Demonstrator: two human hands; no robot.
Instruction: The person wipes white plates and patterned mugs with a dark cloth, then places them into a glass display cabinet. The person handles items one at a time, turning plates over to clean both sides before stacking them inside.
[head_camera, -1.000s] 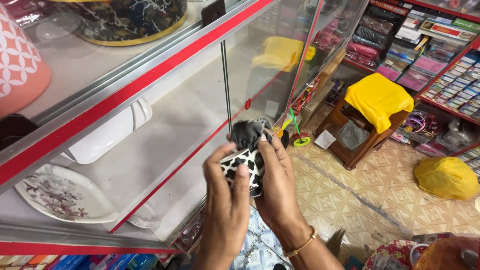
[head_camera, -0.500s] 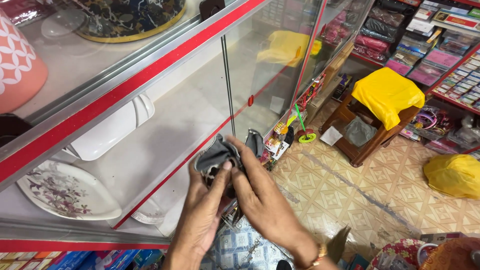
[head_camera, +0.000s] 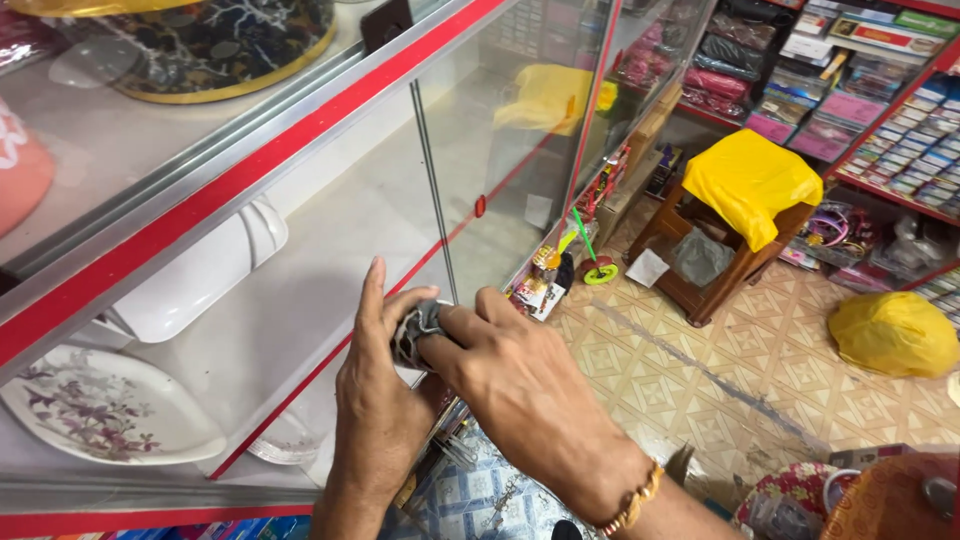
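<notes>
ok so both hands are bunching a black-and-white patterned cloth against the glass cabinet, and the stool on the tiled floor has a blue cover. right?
Nearly. The head view shows the stool draped with a yellow cover, not blue. The rest holds: left hand and right hand bunch the patterned cloth by the glass cabinet.

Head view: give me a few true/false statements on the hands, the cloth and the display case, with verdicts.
1. Both hands grip a small black-and-white patterned cloth. True.
2. The left hand hangs free, away from the cloth. False: it grips the cloth together with the right hand.
3. A floral plate lies inside the glass display case. True.
4. The wooden stool carries a red cover. False: its cover is yellow.
</notes>
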